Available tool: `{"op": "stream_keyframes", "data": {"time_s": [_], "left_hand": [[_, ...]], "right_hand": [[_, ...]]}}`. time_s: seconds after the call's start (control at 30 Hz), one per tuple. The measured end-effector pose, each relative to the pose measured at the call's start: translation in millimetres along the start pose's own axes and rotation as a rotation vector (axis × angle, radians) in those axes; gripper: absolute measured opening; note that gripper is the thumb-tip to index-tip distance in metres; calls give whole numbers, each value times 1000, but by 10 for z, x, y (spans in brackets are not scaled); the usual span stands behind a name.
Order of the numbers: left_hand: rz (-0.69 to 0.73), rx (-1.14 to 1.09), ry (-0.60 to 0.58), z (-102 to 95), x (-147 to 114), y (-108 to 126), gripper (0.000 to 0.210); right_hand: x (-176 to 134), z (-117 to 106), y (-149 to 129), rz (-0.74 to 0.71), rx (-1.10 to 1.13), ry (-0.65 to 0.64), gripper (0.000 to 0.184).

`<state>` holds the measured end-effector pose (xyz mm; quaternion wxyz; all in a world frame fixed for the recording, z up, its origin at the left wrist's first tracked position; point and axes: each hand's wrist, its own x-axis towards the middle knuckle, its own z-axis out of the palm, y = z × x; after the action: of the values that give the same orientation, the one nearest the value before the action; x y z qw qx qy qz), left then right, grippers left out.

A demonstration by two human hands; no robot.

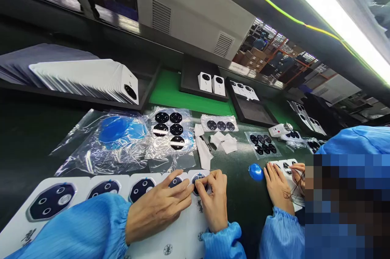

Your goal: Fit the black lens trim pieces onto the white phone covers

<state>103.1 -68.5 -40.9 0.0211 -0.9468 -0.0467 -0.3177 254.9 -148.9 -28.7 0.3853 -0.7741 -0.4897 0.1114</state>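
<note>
Resting left hand point(160, 206) over panels point(179, 230), loosely open, gripping nothing visible; pinching nearly closed with right hand point(211, 200) at disc point(197, 179) beneath fingertips, cannot tell whether gripping. Noting cloths point(203, 152) beyond hands.

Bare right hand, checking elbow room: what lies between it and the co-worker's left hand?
Head view: from your right hand, dark tabletop, then a glossy, round blue piece near the co-worker's hand.
</note>
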Motion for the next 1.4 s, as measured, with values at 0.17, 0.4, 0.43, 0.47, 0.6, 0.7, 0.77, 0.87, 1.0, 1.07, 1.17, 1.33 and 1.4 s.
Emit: {"op": "stream_keyframes", "data": {"time_s": [0.17,0.4,0.43,0.47,0.6,0.7,0.77,0.87,1.0,1.07,1.17,1.33,1.4], "left_hand": [[0,-10,18,-5,-9,-3,23],[-1,-19,44,5,-28,-8,24],[2,-21,44,10,-32,-7,23],[3,-23,44,16,-36,-8,23],[5,-17,34,30,-40,-15,21],[3,-12,20,20,-30,-18,20],[2,-10,18,7,-19,-16,20],[-4,-6,15,-12,1,-10,21],[-13,-7,5,-25,23,-8,19],[-15,-8,-4,-24,29,-8,19],[-18,-16,-13,-18,31,-4,18],[-19,-31,-14,-25,41,6,19],[-18,-36,-8,-35,52,9,21]], "right_hand": [[9,14,17,16,23,6,21],[-40,55,45,-96,-16,71,19],[-49,56,49,-111,-19,78,19],[-57,55,56,-123,-20,82,20],[-81,39,121,-158,-32,30,19],[-79,30,167,-143,-27,-10,18],[-65,29,163,-105,-9,-21,19],[-33,33,110,-20,28,-14,20],[2,39,50,41,47,7,22],[6,40,45,37,35,7,22],[-6,41,42,0,1,-16,22],[-38,47,24,-31,-15,49,19],[-42,50,38,-15,5,37,18]]}}
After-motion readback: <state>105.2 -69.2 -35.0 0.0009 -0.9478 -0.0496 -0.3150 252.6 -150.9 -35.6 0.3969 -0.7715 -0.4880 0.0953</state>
